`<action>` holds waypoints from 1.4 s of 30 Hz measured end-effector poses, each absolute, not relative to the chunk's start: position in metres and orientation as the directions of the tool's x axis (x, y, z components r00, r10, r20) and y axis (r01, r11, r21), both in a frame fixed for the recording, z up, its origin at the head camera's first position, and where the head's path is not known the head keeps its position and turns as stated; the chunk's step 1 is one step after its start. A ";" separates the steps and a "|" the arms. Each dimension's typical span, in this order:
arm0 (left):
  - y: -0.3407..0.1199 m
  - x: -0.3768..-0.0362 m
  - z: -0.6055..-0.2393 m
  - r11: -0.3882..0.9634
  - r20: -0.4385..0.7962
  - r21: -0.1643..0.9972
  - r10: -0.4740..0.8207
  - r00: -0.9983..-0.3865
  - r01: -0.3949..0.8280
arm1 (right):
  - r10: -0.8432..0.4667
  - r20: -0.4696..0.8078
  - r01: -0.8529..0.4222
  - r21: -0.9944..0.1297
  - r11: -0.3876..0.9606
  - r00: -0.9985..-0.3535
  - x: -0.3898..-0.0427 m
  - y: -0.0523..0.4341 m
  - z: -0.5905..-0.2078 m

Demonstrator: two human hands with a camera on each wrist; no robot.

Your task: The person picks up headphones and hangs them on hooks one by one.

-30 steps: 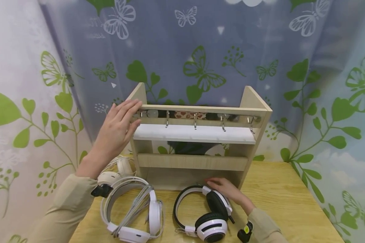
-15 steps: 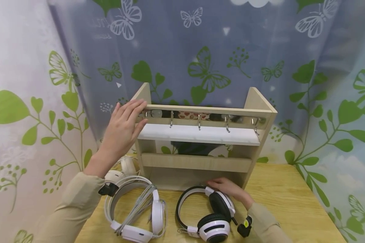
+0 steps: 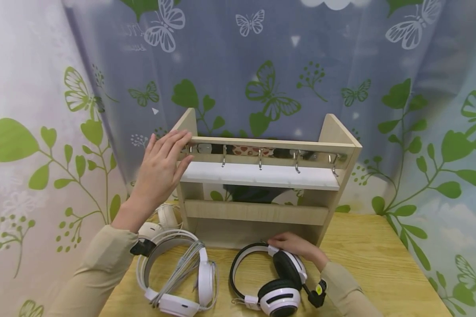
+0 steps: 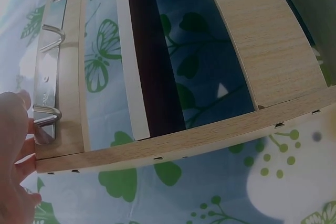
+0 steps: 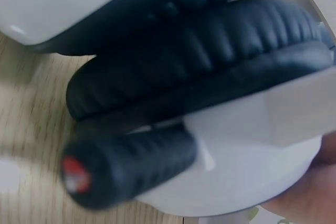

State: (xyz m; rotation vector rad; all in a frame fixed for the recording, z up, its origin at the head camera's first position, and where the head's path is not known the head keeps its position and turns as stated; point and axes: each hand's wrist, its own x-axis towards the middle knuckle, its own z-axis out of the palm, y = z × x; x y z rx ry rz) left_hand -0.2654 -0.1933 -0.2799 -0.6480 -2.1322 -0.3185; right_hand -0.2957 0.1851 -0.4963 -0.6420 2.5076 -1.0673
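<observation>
A light wooden rack point(image 3: 258, 211) with metal hooks along its top rail stands on the table. My left hand point(image 3: 158, 169) rests on its upper left corner, fingers laid straight over the edge and thumb in front near the end hook point(image 4: 47, 114). Black-and-white headphones point(image 3: 277, 297) lie in front of the rack's right half. With my right hand point(image 3: 295, 246) I grip them where the headband meets the far ear cup; the fingertips are partly hidden. In the right wrist view, a black microphone tip point(image 5: 126, 163) projects beside that ear cup.
White headphones point(image 3: 206, 286) with a bundled grey cable lie on the table point(image 3: 369, 259) at front left. Another white headset point(image 3: 168, 215) sits behind them, partly covered by my left arm. A patterned curtain point(image 3: 222, 53) hangs behind the rack.
The head view has shifted slightly, so everything appears a little further right than a second ago. My right wrist has shifted slightly; the left hand and the rack stay in place.
</observation>
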 end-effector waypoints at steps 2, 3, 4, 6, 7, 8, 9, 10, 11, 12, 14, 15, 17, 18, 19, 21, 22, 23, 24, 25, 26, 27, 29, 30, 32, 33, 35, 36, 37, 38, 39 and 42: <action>-0.193 -0.265 -0.280 0.834 0.803 -0.006 0.333 -0.495 0.552 | -0.544 -0.125 -0.290 -0.736 0.612 -0.830 -0.295 0.185 -0.495; -0.192 -0.265 -0.279 0.835 0.803 -0.006 0.332 -0.495 0.551 | -0.552 -0.122 -0.298 -0.736 0.608 -0.825 -0.295 0.185 -0.494; -0.192 -0.265 -0.279 0.835 0.803 -0.005 0.331 -0.496 0.550 | -0.558 -0.120 -0.303 -0.737 0.604 -0.821 -0.294 0.185 -0.493; -0.192 -0.265 -0.279 0.838 0.804 -0.006 0.328 -0.496 0.546 | -0.569 -0.118 -0.309 -0.740 0.597 -0.814 -0.293 0.185 -0.491; -0.192 -0.265 -0.279 0.839 0.805 -0.006 0.327 -0.495 0.544 | -0.571 -0.121 -0.308 -0.742 0.595 -0.812 -0.293 0.185 -0.490; -0.192 -0.265 -0.280 0.840 0.806 -0.007 0.325 -0.494 0.542 | -0.572 -0.124 -0.305 -0.744 0.594 -0.811 -0.292 0.185 -0.489; -0.192 -0.265 -0.280 0.841 0.807 -0.006 0.324 -0.494 0.541 | -0.571 -0.128 -0.300 -0.747 0.593 -0.811 -0.291 0.185 -0.488; -0.192 -0.265 -0.280 0.842 0.808 -0.006 0.322 -0.493 0.540 | -0.572 -0.130 -0.297 -0.750 0.591 -0.810 -0.291 0.185 -0.486; -0.192 -0.265 -0.280 0.842 0.810 -0.006 0.320 -0.492 0.539 | -0.572 -0.129 -0.298 -0.750 0.591 -0.810 -0.290 0.185 -0.486; -0.192 -0.266 -0.281 0.842 0.811 -0.005 0.318 -0.490 0.539 | -0.572 -0.128 -0.299 -0.749 0.591 -0.810 -0.289 0.185 -0.485; -0.191 -0.266 -0.281 0.842 0.814 -0.005 0.316 -0.487 0.539 | -0.580 -0.117 -0.317 -0.743 0.590 -0.806 -0.288 0.185 -0.483; -0.191 -0.266 -0.280 0.842 0.816 -0.004 0.315 -0.485 0.540 | -0.586 -0.108 -0.328 -0.741 0.586 -0.803 -0.288 0.185 -0.483; -0.190 -0.266 -0.280 0.841 0.819 -0.006 0.314 -0.480 0.541 | -0.598 -0.097 -0.347 -0.737 0.580 -0.795 -0.287 0.186 -0.480; -0.190 -0.266 -0.280 0.841 0.820 -0.006 0.313 -0.478 0.541 | -0.603 -0.093 -0.353 -0.737 0.577 -0.793 -0.286 0.187 -0.479; -0.190 -0.266 -0.280 0.841 0.822 -0.006 0.312 -0.476 0.541 | -0.604 -0.092 -0.354 -0.738 0.575 -0.791 -0.285 0.187 -0.478; -0.190 -0.266 -0.280 0.841 0.823 -0.005 0.311 -0.476 0.540 | -0.604 -0.083 -0.356 -0.741 0.569 -0.793 -0.284 0.188 -0.475; -0.189 -0.266 -0.280 0.842 0.822 -0.005 0.310 -0.477 0.539 | -0.599 -0.082 -0.351 -0.744 0.568 -0.796 -0.283 0.189 -0.474; -0.189 -0.266 -0.280 0.842 0.822 -0.003 0.309 -0.478 0.539 | -0.591 -0.086 -0.334 -0.756 0.563 -0.802 -0.281 0.190 -0.474; -0.189 -0.266 -0.281 0.843 0.821 -0.003 0.309 -0.480 0.537 | -0.580 -0.090 -0.316 -0.766 0.560 -0.810 -0.280 0.191 -0.473; -0.189 -0.266 -0.281 0.844 0.821 -0.002 0.308 -0.481 0.537 | -0.569 -0.096 -0.295 -0.778 0.554 -0.817 -0.279 0.192 -0.473; -0.189 -0.266 -0.281 0.844 0.820 0.000 0.307 -0.482 0.537 | -0.557 -0.102 -0.272 -0.792 0.547 -0.824 -0.277 0.192 -0.473; -0.189 -0.265 -0.281 0.844 0.820 0.001 0.306 -0.483 0.536 | -0.544 -0.114 -0.243 -0.806 0.540 -0.831 -0.276 0.193 -0.473; -0.189 -0.265 -0.281 0.844 0.821 0.001 0.305 -0.482 0.536 | -0.521 -0.134 -0.193 -0.828 0.526 -0.843 -0.274 0.195 -0.472; -0.189 -0.265 -0.281 0.844 0.822 0.001 0.305 -0.482 0.536 | -0.514 -0.139 -0.179 -0.835 0.521 -0.846 -0.273 0.196 -0.471; -0.188 -0.265 -0.281 0.844 0.824 0.002 0.303 -0.479 0.536 | -0.507 -0.149 -0.157 -0.845 0.511 -0.849 -0.273 0.199 -0.470; -0.188 -0.265 -0.281 0.844 0.825 0.001 0.302 -0.478 0.536 | -0.509 -0.151 -0.155 -0.847 0.509 -0.848 -0.273 0.200 -0.470; -0.188 -0.265 -0.281 0.844 0.826 0.003 0.300 -0.476 0.537 | -0.513 -0.150 -0.159 -0.846 0.510 -0.845 -0.273 0.203 -0.468; -0.188 -0.265 -0.281 0.843 0.827 0.004 0.300 -0.476 0.537 | -0.516 -0.150 -0.163 -0.843 0.512 -0.844 -0.274 0.204 -0.468; -0.188 -0.265 -0.281 0.844 0.827 0.005 0.299 -0.477 0.537 | -0.519 -0.150 -0.168 -0.840 0.516 -0.842 -0.274 0.205 -0.467; -0.188 -0.265 -0.281 0.844 0.826 0.006 0.298 -0.478 0.537 | -0.522 -0.155 -0.168 -0.839 0.518 -0.839 -0.275 0.207 -0.467; -0.188 -0.265 -0.281 0.844 0.826 0.007 0.297 -0.479 0.537 | -0.529 -0.155 -0.176 -0.834 0.522 -0.834 -0.275 0.209 -0.466; -0.187 -0.265 -0.281 0.844 0.826 0.009 0.296 -0.480 0.536 | -0.543 -0.168 -0.172 -0.837 0.520 -0.823 -0.276 0.213 -0.464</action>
